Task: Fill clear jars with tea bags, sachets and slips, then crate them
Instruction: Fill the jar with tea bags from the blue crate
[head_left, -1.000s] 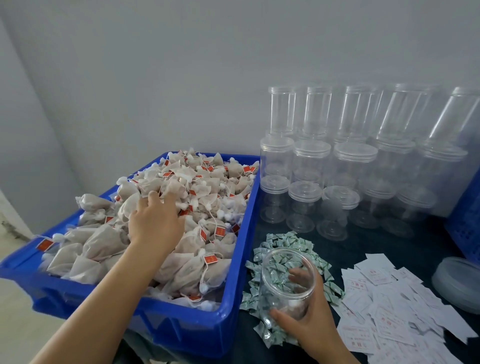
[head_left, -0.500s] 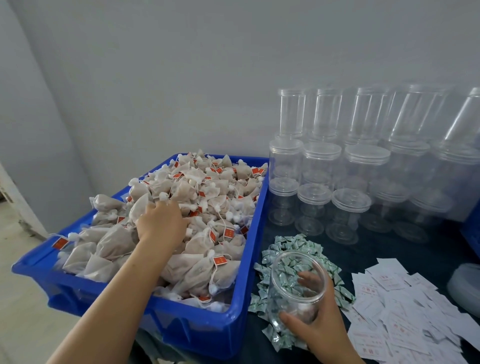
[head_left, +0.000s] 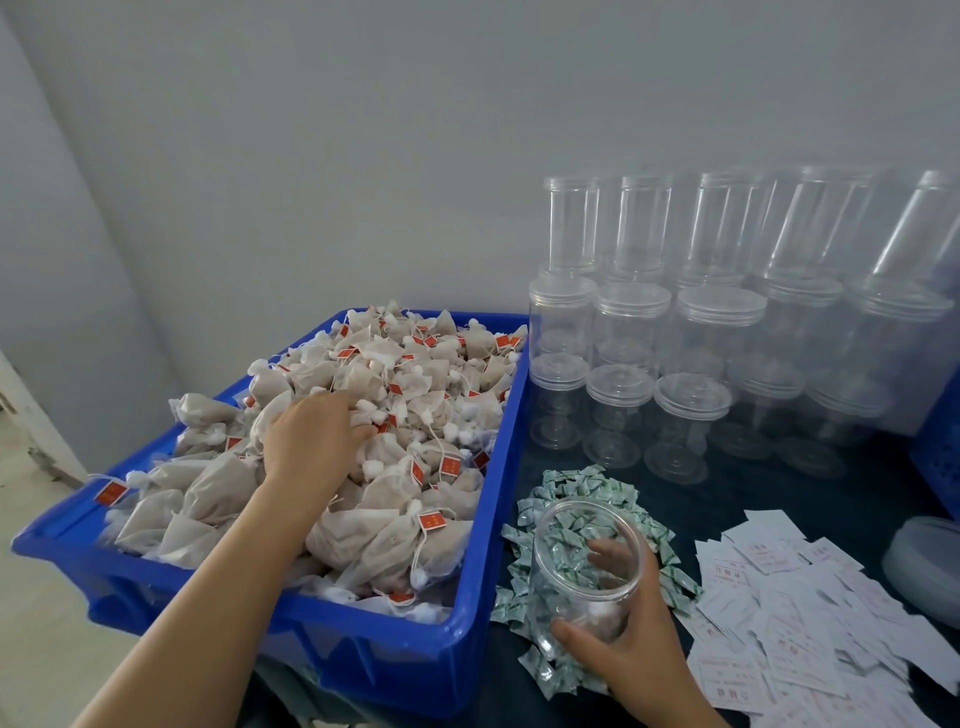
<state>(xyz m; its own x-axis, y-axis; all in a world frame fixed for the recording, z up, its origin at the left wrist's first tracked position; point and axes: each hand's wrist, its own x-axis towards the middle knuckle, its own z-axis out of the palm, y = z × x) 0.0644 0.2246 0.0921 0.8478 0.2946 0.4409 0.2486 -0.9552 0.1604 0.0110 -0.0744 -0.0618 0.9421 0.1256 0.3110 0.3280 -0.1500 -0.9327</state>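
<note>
Right hand (head_left: 631, 657) gripped an open clear jar (head_left: 584, 569), thumb curled across the near lower wall, fingers wrapped round the far side and seen through the plastic; jar tilted, mouth facing up and toward the camera, nothing visible inside it. Jar sat on top of a pile of green-and-white sachets (head_left: 592, 493), which spread out from under it on the dark table (head_left: 857, 493). Left hand (head_left: 311, 441) was palm-down on the heap of tea bags (head_left: 395, 415), left of the jar, fingers bent into the bags; could not tell whether it was actually pinching 1 or just pressing on them. Tea bags were beige mesh pouches with strings and small red tags, heaped above the rim of a blue crate (head_left: 395, 654) that stood just left of the jar, its right wall touching or nearly touching the sachets. Right of the jar lay a loose scatter of white paper slips (head_left: 789, 639) with red print, some overlapping. Behind the jar, toward the grey wall (head_left: 363, 156), stood rows of empty lidded jars (head_left: 691, 400), stacked at least 2 high at the back, upper ones blurred. Far right of the jar, a stack of clear lids (head_left: 924, 571) showed at the frame edge, and a second blue crate (head_left: 940, 457) was partly cut off above it.
</note>
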